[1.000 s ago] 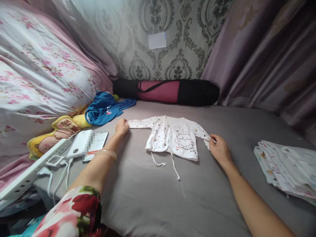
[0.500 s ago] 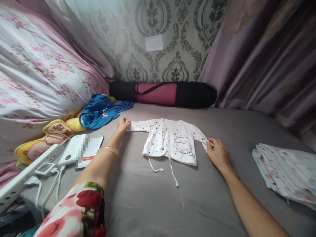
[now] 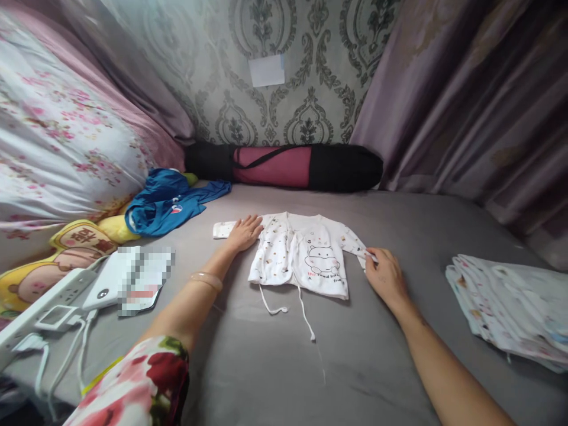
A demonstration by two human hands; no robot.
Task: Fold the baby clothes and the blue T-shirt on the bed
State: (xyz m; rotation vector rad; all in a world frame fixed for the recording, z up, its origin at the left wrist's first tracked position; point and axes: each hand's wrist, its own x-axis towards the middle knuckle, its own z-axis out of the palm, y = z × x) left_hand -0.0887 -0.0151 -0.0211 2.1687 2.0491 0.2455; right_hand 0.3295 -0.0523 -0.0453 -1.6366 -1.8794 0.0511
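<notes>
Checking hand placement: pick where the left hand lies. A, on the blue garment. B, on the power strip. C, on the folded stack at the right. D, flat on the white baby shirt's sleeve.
D: the left hand lies flat, fingers spread, on the sleeve of the white baby shirt.

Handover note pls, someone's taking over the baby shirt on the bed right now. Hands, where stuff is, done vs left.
Left hand: open, palm flat on the shirt's left sleeve, no grip.
Right hand: fingertips pinch the cuff of the right sleeve.
Baby shirt: spread face up on the grey sheet, both sleeves out, ties trailing toward the person.
Stack of folded baby clothes: at the right edge of the bed.
Done: shirt laid flat.
Left: no fold made yet; sleeves and body probably get folded, then likely onto the stack.
</notes>
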